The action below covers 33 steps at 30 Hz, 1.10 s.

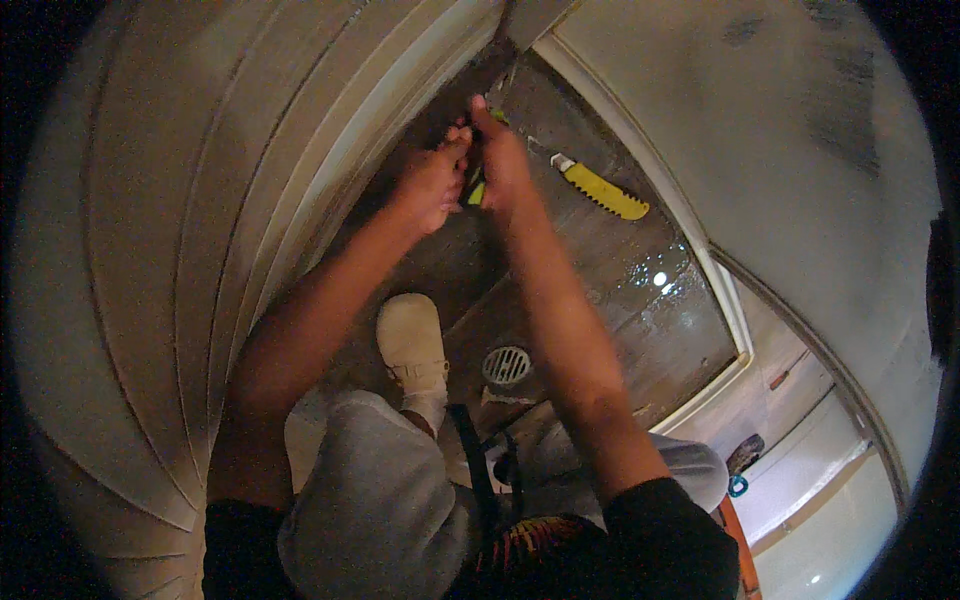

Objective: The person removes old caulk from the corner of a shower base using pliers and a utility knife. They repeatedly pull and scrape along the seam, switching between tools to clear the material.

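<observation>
Close together near the far corner of the floor, my two hands meet around a green-and-black handled tool [475, 192]. My right hand [503, 165] is closed on it, thumb stretched along its upper end. My left hand [432, 187] presses against it from the left with fingers curled. Most of the tool is hidden by the fingers and slightly blurred, so its exact kind does not show. To the right of my hands, a yellow utility knife [605, 192] with a notched edge lies on the dark floor [560, 260].
A round drain grate [507, 366] sits in the floor near my beige shoe [411, 335]. Wet, shiny patches [660, 278] lie at right. Ribbed paneling [190, 200] rises on the left; a pale wall [770, 150] and raised white edging [640, 130] bound the right.
</observation>
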{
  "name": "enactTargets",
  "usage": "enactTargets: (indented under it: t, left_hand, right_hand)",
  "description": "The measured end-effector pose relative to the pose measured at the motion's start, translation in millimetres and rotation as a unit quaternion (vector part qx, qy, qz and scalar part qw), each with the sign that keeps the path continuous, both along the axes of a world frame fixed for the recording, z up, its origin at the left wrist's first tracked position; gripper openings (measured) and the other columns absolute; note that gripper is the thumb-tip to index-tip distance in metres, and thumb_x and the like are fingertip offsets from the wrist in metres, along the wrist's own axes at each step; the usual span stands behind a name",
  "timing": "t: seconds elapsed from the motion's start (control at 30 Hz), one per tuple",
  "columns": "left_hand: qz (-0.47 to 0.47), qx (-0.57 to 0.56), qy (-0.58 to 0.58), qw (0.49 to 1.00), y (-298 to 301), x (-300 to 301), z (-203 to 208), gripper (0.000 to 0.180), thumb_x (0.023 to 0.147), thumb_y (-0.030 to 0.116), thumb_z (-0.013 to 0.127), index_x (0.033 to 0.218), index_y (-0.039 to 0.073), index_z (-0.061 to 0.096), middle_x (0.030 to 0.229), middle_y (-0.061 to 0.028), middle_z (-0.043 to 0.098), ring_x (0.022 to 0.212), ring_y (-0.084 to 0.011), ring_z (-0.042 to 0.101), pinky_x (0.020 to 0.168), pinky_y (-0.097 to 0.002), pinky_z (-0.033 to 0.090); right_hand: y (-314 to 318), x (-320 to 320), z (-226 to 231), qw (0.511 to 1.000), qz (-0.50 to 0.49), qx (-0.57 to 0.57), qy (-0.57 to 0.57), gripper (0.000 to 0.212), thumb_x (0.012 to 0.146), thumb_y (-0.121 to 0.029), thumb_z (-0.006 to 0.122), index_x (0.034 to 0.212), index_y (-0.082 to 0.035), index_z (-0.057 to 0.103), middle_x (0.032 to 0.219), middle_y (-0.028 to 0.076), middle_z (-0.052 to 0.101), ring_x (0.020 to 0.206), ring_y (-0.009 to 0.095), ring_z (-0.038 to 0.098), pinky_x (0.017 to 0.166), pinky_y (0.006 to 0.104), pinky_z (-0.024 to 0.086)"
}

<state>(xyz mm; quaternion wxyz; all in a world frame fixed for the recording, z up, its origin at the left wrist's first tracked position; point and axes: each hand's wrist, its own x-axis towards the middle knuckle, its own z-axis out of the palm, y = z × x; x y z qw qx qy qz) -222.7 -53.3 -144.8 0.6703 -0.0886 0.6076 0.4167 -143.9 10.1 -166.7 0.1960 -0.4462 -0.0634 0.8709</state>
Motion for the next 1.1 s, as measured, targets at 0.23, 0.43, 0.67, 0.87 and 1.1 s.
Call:
enactTargets:
  t: [0.23,0.43,0.67,0.87,1.1]
  left_hand:
    - [-0.015,0.04,0.1,0.994,-8,2,-10,0.035,0.08,0.041,0.063,0.063,0.017,0.045,0.049,0.007,0.036,0.038,-0.0067,0.033,0.034,-0.024,0.021]
    - [-0.01,-0.016,0.039,0.999,-47,26,25,0.039,0.083,0.045,0.059,0.064,0.014,0.045,0.048,0.0066,0.036,0.039,-0.0061,0.032,0.036,-0.023,0.022]
    - [-0.083,0.031,0.16,0.983,-52,16,21,0.043,0.085,0.047,0.053,0.064,0.011,0.046,0.049,0.0056,0.037,0.038,-0.0055,0.031,0.037,-0.0236,0.025]
    - [-0.123,0.028,0.229,0.965,-21,2,18,0.045,0.084,0.048,0.054,0.062,0.01,0.047,0.048,0.0041,0.037,0.04,-0.0071,0.033,0.037,-0.0251,0.025]
    - [-0.194,0.037,0.354,0.914,16,-9,2,0.044,0.083,0.049,0.056,0.062,0.011,0.048,0.048,0.0044,0.036,0.04,-0.0081,0.031,0.036,-0.0259,0.024]
  right_hand:
    - [-7,-3,1,0.998,-0.056,0.007,0.021,0.032,0.086,-0.039,0.055,0.079,-0.008,0.05,0.065,0.005,0.056,0.057,0.02,0.055,0.052,0.0297,0.047]
    - [-49,23,27,0.999,-0.028,0.015,-0.014,0.028,0.086,-0.033,0.056,0.085,-0.005,0.054,0.067,0.007,0.058,0.059,0.019,0.056,0.053,0.0298,0.048]
    - [-27,54,33,0.968,0.191,0.13,-0.094,0.03,0.084,-0.033,0.06,0.082,-0.003,0.059,0.063,0.002,0.05,0.05,0.012,0.046,0.046,0.0266,0.04]
    - [24,71,47,0.951,0.261,0.147,-0.077,0.034,0.086,-0.038,0.056,0.083,-0.004,0.058,0.061,-0.001,0.046,0.046,0.009,0.039,0.042,0.0266,0.033]
    - [20,48,15,0.917,0.224,0.231,-0.237,0.04,0.087,-0.044,0.052,0.086,-0.004,0.055,0.06,-0.001,0.044,0.046,0.01,0.039,0.043,0.0268,0.035]
